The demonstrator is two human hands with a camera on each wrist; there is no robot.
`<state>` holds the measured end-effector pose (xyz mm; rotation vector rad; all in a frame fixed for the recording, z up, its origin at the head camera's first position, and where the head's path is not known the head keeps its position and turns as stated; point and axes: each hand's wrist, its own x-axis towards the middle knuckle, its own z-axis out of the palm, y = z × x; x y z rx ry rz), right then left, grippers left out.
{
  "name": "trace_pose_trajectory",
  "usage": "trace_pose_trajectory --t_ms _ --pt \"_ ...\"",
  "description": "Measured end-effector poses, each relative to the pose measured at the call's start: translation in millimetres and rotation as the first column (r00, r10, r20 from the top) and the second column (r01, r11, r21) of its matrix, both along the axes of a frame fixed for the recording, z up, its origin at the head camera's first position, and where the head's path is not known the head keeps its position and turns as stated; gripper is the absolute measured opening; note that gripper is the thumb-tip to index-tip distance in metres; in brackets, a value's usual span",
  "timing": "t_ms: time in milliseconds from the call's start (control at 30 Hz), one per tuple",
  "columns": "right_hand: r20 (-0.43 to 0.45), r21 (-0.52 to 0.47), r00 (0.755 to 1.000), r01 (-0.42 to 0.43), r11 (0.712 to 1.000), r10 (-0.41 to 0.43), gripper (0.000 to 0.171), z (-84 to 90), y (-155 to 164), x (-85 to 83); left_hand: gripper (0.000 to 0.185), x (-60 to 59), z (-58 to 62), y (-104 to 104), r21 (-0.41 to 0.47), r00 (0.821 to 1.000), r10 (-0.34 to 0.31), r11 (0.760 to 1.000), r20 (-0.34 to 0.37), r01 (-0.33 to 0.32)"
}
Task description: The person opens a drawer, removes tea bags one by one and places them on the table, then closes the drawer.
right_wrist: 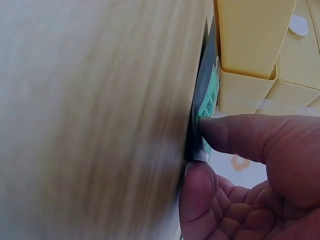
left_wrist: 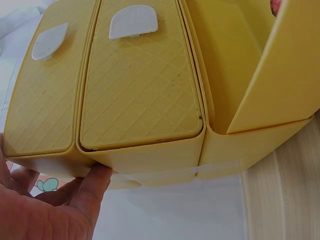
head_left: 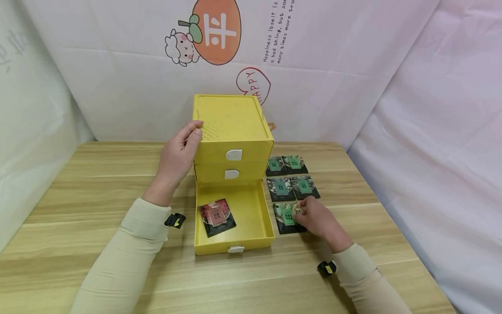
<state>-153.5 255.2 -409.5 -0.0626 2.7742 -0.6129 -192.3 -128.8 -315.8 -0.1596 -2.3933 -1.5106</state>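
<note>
My left hand (head_left: 179, 150) rests against the upper left edge of a yellow drawer cabinet (head_left: 231, 117); in the left wrist view its fingers (left_wrist: 92, 192) touch the cabinet's side. The bottom drawer (head_left: 251, 218) is pulled out, and a packet with a red label (head_left: 217, 217) lies tilted inside it. To the right of this drawer, my right hand (head_left: 319, 220) pinches the right edge of a flat packet with a green label (head_left: 287, 216). The right wrist view shows the thumb (right_wrist: 220, 132) on the packet's face and a fingertip at its edge.
Behind the held packet, several dark packets with green labels (head_left: 281, 188) lie in rows on the wooden table (head_left: 98, 209). The two upper drawers, with white tabs (head_left: 234, 155), are closed. Printed white cloth (head_left: 129, 87) hangs behind the table.
</note>
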Motion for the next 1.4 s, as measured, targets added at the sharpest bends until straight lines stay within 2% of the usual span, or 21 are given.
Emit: trace_pose_trajectory --t_ms 233,667,900,1167,1400 --pt "-0.011 0.035 1.0 0.005 0.999 -0.005 0.052 0.5 -1 1.8 0.052 -0.8 -0.1 0 -0.001 1.0 -0.001 1.0 -0.003 0.001" --pt "-0.019 0.039 1.0 0.017 0.999 -0.016 0.053 4.9 0 2.7 0.052 -0.5 1.1 0 -0.004 1.0 0.003 1.0 0.003 -0.003" --pt "-0.052 -0.033 0.998 0.027 0.999 -0.029 0.055 20.5 -5 5.5 0.052 -0.1 0.8 0 -0.001 1.0 0.0 1.0 0.009 0.0" --pt "-0.145 -0.081 0.988 -0.073 0.994 0.061 0.052 46.4 -27 11.3 0.05 0.6 0.3 -1 -0.003 1.0 -0.004 1.0 0.003 0.004" --pt "-0.182 -0.104 0.978 -0.121 0.987 0.101 0.048 63.2 -53 18.3 0.05 1.1 0.8 0 -0.006 1.0 -0.006 1.0 0.0 0.006"
